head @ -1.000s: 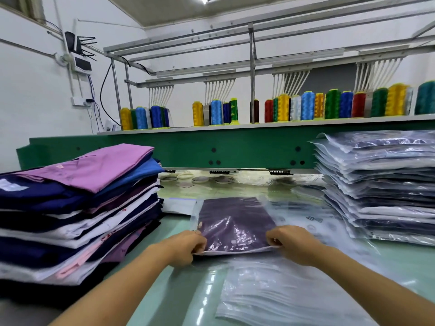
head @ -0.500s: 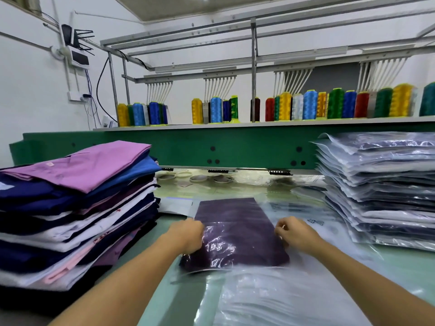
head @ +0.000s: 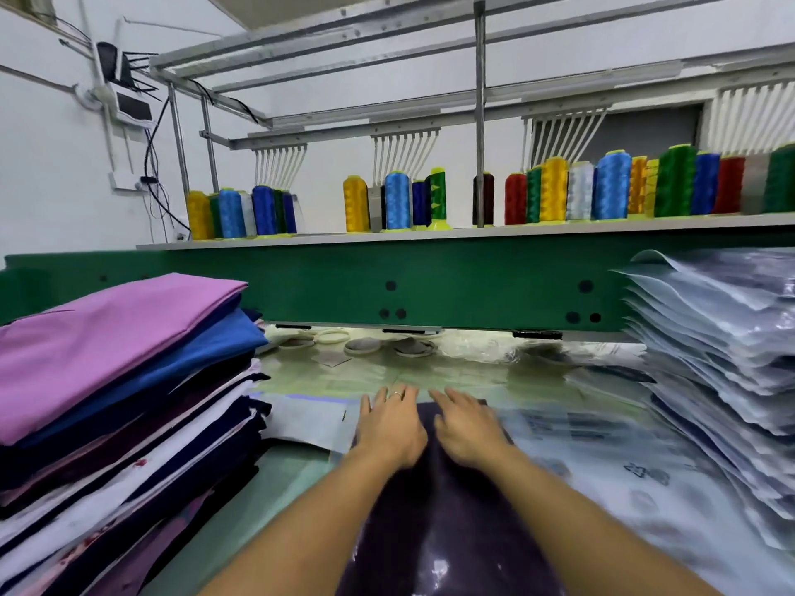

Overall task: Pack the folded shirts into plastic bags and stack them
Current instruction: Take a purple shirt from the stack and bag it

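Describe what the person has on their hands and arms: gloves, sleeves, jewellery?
No gloves, and no sleeves in view: both forearms are bare to the frame edge. The left hand wears a thin pale ring on one finger. The right hand shows no jewellery, though it is blurred.

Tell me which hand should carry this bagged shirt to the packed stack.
Right, probably. The right hand lies flat on the bagged shirt, on the side nearer the packed stack; the left hand lies beside it, toward the unpacked pile.
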Tool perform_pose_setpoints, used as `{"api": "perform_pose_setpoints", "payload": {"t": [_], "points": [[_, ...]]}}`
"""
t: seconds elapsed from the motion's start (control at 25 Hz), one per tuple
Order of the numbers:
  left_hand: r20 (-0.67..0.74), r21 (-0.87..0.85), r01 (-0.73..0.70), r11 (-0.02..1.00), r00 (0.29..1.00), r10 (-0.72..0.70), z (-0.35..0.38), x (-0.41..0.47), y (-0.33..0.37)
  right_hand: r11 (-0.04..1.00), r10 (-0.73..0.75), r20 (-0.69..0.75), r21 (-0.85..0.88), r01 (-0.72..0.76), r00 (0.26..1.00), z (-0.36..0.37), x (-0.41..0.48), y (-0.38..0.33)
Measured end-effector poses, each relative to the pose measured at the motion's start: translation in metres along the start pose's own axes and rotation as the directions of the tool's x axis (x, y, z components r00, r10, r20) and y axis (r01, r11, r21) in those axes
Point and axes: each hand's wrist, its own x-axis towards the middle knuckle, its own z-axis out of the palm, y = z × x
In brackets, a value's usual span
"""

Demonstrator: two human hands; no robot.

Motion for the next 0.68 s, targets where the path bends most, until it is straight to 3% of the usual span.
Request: {"api": "perform_pose_setpoints", "payload": {"t": [0.2,0.44,0.56,0.68], "points": [[0.172,-0.040,0.060,0.997,0.984,-0.052,0.049,0.024,-0.017,0.991,0.101,0.189,-0.102,-0.083,0.977,0.035,0.023,0.017],[0.048,-0.041,0.203,0.978,0.978,-0.201,0.073,0.013,-0.042,0.968,0.230,0.202,-0.146,-0.202,0.952,0.032,0.024,0.043],[0.054,-0.057,0.236,0.970,0.971,-0.233,0.068,0.004,-0.051,0.961,0.255,0.186,-0.153,-0.228,0.949,0.025,0.013,0.061],[0.111,0.033,0.285,0.958,0.951,-0.287,0.055,-0.008,-0.055,0.945,0.297,0.160,-0.187,-0.267,0.941,0.015,-0.002,0.075]]}}
